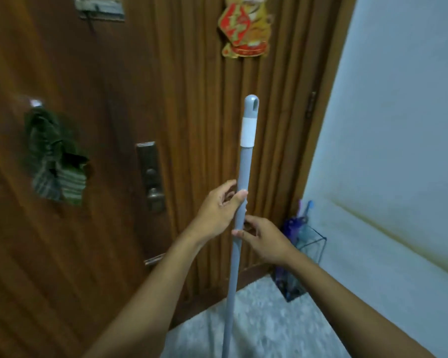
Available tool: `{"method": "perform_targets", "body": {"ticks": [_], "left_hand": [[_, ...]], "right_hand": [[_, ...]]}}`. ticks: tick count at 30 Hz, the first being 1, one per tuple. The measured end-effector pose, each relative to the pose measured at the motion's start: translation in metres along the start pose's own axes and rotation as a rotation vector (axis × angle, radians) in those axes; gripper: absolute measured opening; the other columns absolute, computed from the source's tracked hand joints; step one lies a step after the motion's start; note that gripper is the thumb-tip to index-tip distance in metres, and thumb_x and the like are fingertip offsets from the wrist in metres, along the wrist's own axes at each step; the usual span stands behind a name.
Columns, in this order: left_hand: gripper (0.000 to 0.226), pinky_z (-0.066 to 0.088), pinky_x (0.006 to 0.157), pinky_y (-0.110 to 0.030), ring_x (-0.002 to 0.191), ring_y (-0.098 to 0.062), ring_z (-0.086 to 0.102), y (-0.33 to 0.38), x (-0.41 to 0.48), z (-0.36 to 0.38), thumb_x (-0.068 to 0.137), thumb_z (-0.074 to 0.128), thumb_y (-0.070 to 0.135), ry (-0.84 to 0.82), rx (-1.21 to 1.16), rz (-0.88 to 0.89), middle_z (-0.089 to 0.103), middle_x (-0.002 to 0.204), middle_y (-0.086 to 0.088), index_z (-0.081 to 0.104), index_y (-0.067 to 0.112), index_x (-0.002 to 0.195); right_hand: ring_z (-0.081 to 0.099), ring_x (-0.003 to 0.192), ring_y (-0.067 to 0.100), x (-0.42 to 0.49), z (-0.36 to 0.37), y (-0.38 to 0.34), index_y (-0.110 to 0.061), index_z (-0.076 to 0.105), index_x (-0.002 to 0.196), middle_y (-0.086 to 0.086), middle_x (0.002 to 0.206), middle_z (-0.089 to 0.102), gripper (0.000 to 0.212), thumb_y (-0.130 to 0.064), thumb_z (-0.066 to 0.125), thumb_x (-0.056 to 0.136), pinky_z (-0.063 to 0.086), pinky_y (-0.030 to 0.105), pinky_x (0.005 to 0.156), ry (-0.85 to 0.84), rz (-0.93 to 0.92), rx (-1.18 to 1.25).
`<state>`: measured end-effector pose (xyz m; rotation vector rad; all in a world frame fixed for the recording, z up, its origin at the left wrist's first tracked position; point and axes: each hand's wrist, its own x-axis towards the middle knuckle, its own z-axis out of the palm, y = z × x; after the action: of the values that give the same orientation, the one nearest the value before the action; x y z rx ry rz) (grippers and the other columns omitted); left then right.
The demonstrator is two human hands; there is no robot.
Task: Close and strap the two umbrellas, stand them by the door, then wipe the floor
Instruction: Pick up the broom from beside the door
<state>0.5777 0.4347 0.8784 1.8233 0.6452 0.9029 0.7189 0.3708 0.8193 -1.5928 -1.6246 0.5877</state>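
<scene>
Mop handle [245, 164]: stood nearly upright before the door [88, 254]; its head out of sight below
Left hand [216, 213]: fingers curled round the shaft, uppermost
Right hand [265, 241]: wrapped round it just beneath
Umbrellas [295, 226]: rightwards, in the corner rack [318, 244]

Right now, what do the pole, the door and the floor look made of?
Pole: smooth matte grey, probably coated metal or plastic; I can't tell which. Its cap looks like moulded plastic, with a hanging hole.
Door: brown wood or veneer, with visible grain and a slight sheen.
Floor: pale grey and speckled, probably terrazzo or stone-look tile; too blurred to be sure.
</scene>
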Motion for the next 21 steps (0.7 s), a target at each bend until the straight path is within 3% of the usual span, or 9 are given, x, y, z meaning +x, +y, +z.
{"method": "perform_targets", "body": {"ticks": [3,5,7,9,11,13,17,21], "left_hand": [[0.053,0.052,0.094,-0.025,0.111,-0.024,0.064,0.012,0.034,0.074,0.097,0.056,0.032,-0.12,-0.051,0.0,0.065,0.118,-0.018,0.045,0.004,0.14],[0.045,0.051,0.096,-0.023,0.111,-0.017,0.064,0.02,0.055,0.122,0.098,0.054,0.023,-0.195,-0.082,0.026,0.065,0.118,-0.016,0.045,0.006,0.139],[0.019,0.052,0.084,-0.018,0.09,0.001,0.066,0.024,0.074,0.17,0.099,0.052,0.016,-0.281,-0.115,0.104,0.066,0.101,-0.007,0.055,0.016,0.118],[0.012,0.054,0.073,-0.027,0.072,-0.007,0.063,0.023,0.095,0.215,0.1,0.051,0.015,-0.362,-0.142,0.136,0.062,0.085,-0.006,0.058,0.024,0.1],[0.014,0.056,0.074,-0.039,0.075,-0.018,0.063,0.018,0.117,0.26,0.099,0.052,0.024,-0.439,-0.162,0.137,0.062,0.078,0.0,0.06,0.035,0.096],[0.012,0.058,0.076,-0.041,0.078,-0.02,0.065,0.014,0.142,0.302,0.096,0.052,0.034,-0.512,-0.18,0.155,0.063,0.075,0.009,0.06,0.042,0.094],[0.008,0.059,0.076,-0.035,0.083,-0.023,0.067,0.002,0.192,0.381,0.1,0.048,0.03,-0.677,-0.208,0.155,0.063,0.082,0.0,0.055,0.028,0.104],[0.01,0.056,0.081,-0.033,0.089,-0.016,0.068,-0.019,0.231,0.45,0.101,0.047,0.031,-0.787,-0.208,0.147,0.067,0.09,-0.001,0.054,0.029,0.108]], "right_hand": [[0.066,0.081,-0.003,-0.031,-0.058,0.036,-0.022,0.065,0.106,-0.004,0.098,0.071,0.018,-0.035,0.064,0.093,0.052,0.018,0.072,0.145,0.104,-0.06],[0.068,0.082,0.002,-0.049,-0.094,0.063,-0.023,0.066,0.107,-0.004,0.097,0.072,0.025,-0.043,0.063,0.092,0.057,0.028,0.076,0.23,0.185,-0.083],[0.07,0.089,0.012,-0.067,-0.126,0.09,-0.022,0.067,0.109,-0.003,0.1,0.073,0.037,-0.051,0.06,0.088,0.057,0.042,0.082,0.323,0.245,-0.097],[0.069,0.092,0.016,-0.081,-0.154,0.119,-0.02,0.068,0.11,-0.001,0.103,0.072,0.037,-0.048,0.06,0.088,0.056,0.045,0.085,0.416,0.314,-0.112],[0.068,0.093,0.015,-0.092,-0.181,0.147,-0.019,0.068,0.111,-0.001,0.105,0.071,0.031,-0.042,0.061,0.091,0.055,0.044,0.087,0.498,0.394,-0.108],[0.067,0.095,0.013,-0.099,-0.207,0.177,-0.02,0.066,0.113,-0.003,0.107,0.07,0.03,-0.04,0.061,0.092,0.055,0.043,0.088,0.556,0.461,-0.109],[0.065,0.103,0.011,-0.103,-0.254,0.23,-0.018,0.065,0.117,-0.003,0.112,0.07,0.028,-0.034,0.06,0.094,0.056,0.039,0.089,0.655,0.57,-0.116],[0.066,0.103,0.012,-0.104,-0.288,0.275,-0.016,0.066,0.117,-0.002,0.112,0.072,0.026,-0.029,0.059,0.095,0.055,0.037,0.092,0.723,0.687,-0.12]]}}
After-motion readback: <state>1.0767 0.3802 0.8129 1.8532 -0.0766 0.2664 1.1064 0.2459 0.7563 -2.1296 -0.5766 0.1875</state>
